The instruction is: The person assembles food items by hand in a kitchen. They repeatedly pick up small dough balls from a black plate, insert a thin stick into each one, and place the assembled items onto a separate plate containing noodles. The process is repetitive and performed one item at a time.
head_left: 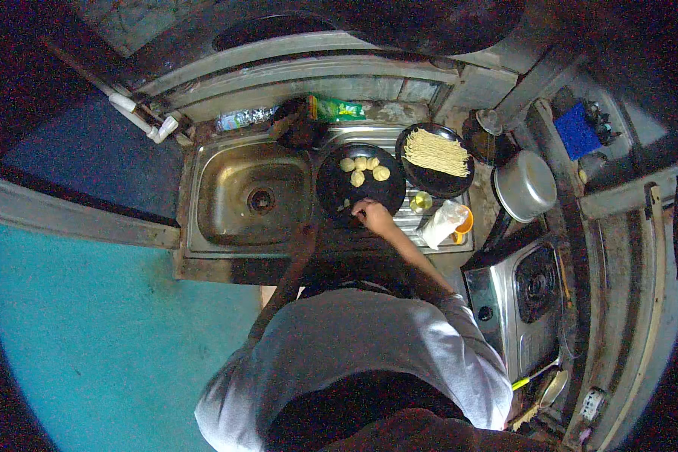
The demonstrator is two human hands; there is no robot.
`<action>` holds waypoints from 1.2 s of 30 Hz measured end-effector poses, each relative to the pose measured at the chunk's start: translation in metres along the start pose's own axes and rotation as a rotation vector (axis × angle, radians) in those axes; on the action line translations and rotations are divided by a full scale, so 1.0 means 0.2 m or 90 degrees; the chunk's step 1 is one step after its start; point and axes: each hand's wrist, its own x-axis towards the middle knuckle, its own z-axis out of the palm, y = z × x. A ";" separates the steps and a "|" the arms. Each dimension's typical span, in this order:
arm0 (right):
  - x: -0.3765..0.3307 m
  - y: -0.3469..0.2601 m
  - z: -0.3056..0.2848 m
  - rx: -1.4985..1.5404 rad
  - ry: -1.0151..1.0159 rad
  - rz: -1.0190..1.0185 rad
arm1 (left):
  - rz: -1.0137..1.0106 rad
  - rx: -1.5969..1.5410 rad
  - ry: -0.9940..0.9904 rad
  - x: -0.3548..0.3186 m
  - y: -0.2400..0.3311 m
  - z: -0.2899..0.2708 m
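Observation:
My right hand [374, 216] is over the near edge of a round black plate [331, 177]. Its fingers are pinched together, and whatever lies between them is too small to make out. Small pale crumbs of dough [345, 204] lie on the plate beside the fingertips. Several pale dough balls [361, 163] sit grouped on the far half of the plate. My left hand [303, 236] rests in shadow at the near right rim of the steel sink [203, 169], apart from the plate; its fingers are too dark to read.
Noodle-like dough strips [437, 154] fill a second black plate [453, 185]. Nearby stand a small bowl of yellowish liquid [421, 201], a white bag [442, 224] and an orange cup [465, 221]. Further right are an aluminium pot [525, 186] and a stove [539, 282]. A green packet [340, 110] lies behind.

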 end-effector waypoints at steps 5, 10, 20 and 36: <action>-0.09 -0.08 -0.19 0.012 0.036 0.182 | -0.024 0.033 -0.137 0.05 0.38 0.01; -0.11 -0.16 -0.22 -0.051 0.130 -0.012 | 0.084 -0.162 -0.156 0.07 0.24 0.26; -0.16 -0.25 -0.20 0.200 0.207 0.032 | 0.193 0.136 -0.396 0.20 0.62 0.26; -0.16 -0.59 -0.15 0.287 0.212 0.217 | -0.129 -0.548 -0.293 0.36 0.29 0.63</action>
